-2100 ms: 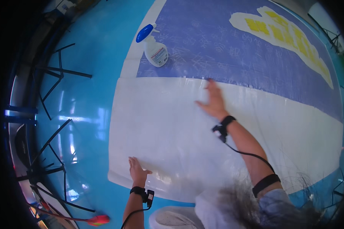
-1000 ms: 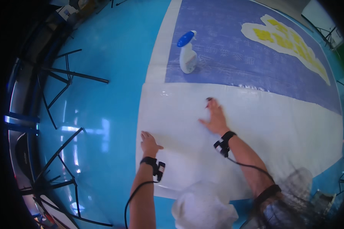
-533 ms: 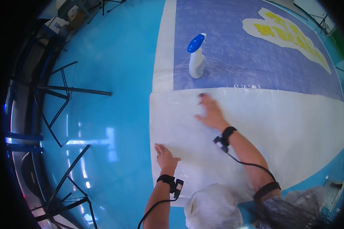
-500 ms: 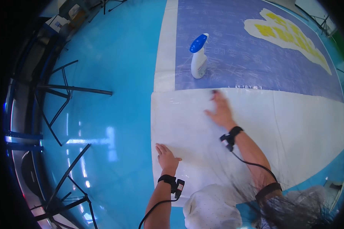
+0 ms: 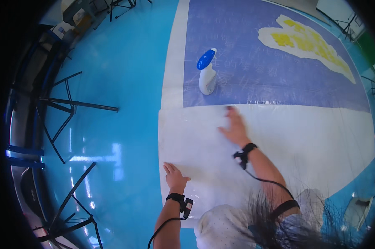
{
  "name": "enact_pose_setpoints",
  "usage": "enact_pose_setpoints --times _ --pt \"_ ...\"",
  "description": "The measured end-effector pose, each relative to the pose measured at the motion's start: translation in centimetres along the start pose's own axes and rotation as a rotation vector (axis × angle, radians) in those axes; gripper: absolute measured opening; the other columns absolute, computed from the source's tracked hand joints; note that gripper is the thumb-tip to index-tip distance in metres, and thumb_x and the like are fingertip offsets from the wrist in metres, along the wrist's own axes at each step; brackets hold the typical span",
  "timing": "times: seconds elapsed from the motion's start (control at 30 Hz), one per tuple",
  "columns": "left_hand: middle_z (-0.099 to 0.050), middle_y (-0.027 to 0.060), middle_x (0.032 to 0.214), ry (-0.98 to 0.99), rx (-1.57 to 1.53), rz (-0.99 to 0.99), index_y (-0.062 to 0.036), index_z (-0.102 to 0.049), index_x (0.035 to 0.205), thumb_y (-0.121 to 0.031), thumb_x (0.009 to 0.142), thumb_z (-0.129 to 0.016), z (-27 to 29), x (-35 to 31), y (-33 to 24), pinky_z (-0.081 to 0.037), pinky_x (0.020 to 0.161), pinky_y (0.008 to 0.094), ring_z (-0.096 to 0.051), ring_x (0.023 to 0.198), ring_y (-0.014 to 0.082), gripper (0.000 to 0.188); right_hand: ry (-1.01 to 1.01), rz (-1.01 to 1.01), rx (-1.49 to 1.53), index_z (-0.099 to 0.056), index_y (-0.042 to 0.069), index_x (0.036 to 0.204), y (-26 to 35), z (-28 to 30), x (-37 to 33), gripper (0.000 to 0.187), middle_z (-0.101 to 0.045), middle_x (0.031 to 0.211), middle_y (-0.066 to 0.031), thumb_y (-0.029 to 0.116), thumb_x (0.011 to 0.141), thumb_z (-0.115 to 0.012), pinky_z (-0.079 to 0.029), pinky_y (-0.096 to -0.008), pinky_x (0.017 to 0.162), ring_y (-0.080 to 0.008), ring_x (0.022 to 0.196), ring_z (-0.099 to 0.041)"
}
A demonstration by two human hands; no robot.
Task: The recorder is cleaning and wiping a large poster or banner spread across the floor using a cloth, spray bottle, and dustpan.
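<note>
A large white sheet (image 5: 303,153) lies in front of me, its far side along the edge of a blue-purple panel (image 5: 237,45). My left hand (image 5: 175,179) rests flat near the sheet's left edge, fingers stretched and thumb out, holding nothing. Farther out, my right hand (image 5: 237,129) is over the sheet just short of the panel's near edge. Motion blurs its fingers; a small dark reddish spot shows at the fingertips, and I cannot make out what it is. On the panel beyond it stands a white spray bottle (image 5: 207,81) with a blue head.
Faint outlined characters cover the panel, and a white patch with yellow paint (image 5: 303,39) lies on its right part. Black metal frames (image 5: 77,101) stand on the glossy blue floor (image 5: 129,62) at left. A white cap (image 5: 220,226) and dark hair show at the lower edge.
The view has shifted slightly, so the bottle and panel sit lower and more to the left. My right hand stays near the panel's edge, still blurred. My left hand remains flat.
</note>
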State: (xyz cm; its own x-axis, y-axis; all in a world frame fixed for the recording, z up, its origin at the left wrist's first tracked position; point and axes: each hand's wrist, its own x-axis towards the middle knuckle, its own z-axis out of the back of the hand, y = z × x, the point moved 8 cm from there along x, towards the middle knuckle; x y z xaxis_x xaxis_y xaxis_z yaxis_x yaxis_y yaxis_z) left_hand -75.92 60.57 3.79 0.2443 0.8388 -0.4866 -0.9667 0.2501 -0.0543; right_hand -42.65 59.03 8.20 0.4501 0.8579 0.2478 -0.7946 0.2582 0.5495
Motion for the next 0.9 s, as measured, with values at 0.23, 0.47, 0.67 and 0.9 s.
enact_pose_setpoints --times 0.23,0.47,0.67,0.9 --pt "-0.02 0.0327 0.143 -0.017 0.073 0.004 0.0171 -0.023 0.134 -0.038 0.049 -0.089 0.4 0.6 -1.0 -0.042 0.099 0.0368 -0.026 0.135 0.0389 0.12 -0.018 -0.24 -0.193 -0.032 -0.008 0.136 -6.9 1.2 0.9 0.083 -0.024 0.148 -0.0223 0.046 0.08 -0.061 -0.014 -0.0458 0.113 -0.0335 0.14 -0.016" --pt "-0.027 0.0322 0.14 -0.026 0.115 -0.019 0.0166 -0.027 0.132 -0.037 0.048 -0.089 0.9 0.9 -1.2 -0.041 0.1 0.0374 -0.031 0.132 0.0391 0.117 0.479 0.494 0.397 -0.028 0.002 0.14 13.6 -6.9 -9.9 0.09 -0.033 0.143 -0.018 0.035 0.07 -0.074 -0.02 -0.0441 0.112 -0.0337 0.131 -0.034" --pt "-0.028 0.0289 0.141 -0.162 0.03 -0.066 0.0137 -0.032 0.13 -0.033 0.049 -0.09 1.0 0.5 1.1 -0.041 0.101 0.0353 -0.031 0.133 0.0375 0.11 0.904 0.692 0.403 -0.044 0.008 0.126 10.8 -2.6 -13.3 0.063 -0.037 0.142 -0.0113 0.03 0.073 -0.069 -0.027 -0.0417 0.108 -0.0285 0.125 -0.041" --pt "-0.024 0.0239 0.145 -0.17 -0.074 -0.077 0.009 -0.035 0.131 -0.034 0.05 -0.089 1.8 0.0 -0.5 -0.042 0.1 0.034 -0.027 0.136 0.0327 0.107 0.391 0.583 0.181 -0.041 0.004 0.132 6.6 -0.8 -9.3 0.073 -0.037 0.142 -0.0163 0.023 0.069 -0.073 -0.023 -0.0441 0.11 -0.0298 0.13 -0.035"
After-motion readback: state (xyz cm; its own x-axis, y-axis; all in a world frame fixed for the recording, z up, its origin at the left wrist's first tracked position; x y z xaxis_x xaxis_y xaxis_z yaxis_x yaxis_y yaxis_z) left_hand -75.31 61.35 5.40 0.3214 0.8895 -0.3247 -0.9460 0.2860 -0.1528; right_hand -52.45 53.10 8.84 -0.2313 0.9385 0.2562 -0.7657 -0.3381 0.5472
